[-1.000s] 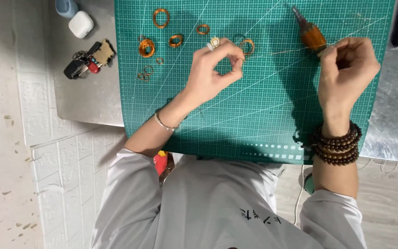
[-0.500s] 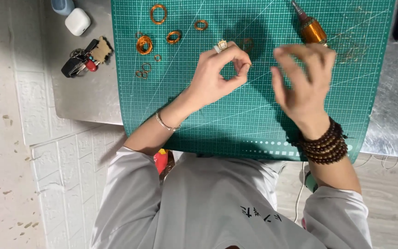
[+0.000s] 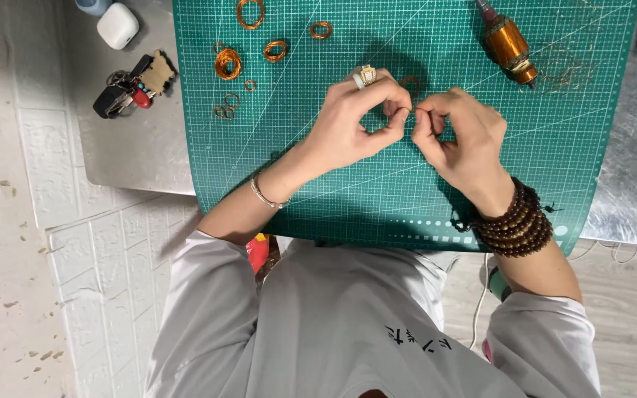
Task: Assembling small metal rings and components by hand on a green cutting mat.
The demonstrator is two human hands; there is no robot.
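My left hand (image 3: 352, 121) and my right hand (image 3: 460, 140) meet fingertip to fingertip above the green cutting mat (image 3: 377, 199). Both pinch what looks like a very fine copper wire, which barely shows between them. The left hand wears a ring and a thin bracelet, and dark bead bracelets (image 3: 516, 221) wrap the right wrist. A small copper ring (image 3: 411, 81) lies on the mat just beyond the fingers. A copper-wound motor armature (image 3: 506, 40) lies at the mat's upper right, with loose fine wire (image 3: 569, 66) beside it.
Several copper wire coils (image 3: 228, 63) and small rings lie on the mat's upper left. A bunch of keys (image 3: 130, 85) and a white earbud case (image 3: 117, 26) sit on the grey metal tabletop (image 3: 141, 147) left of the mat. White floor tiles lie below left.
My right hand has moved left, away from the armature, and closed its fingers against the left hand's fingertips. The left hand has stayed over the mat's middle.
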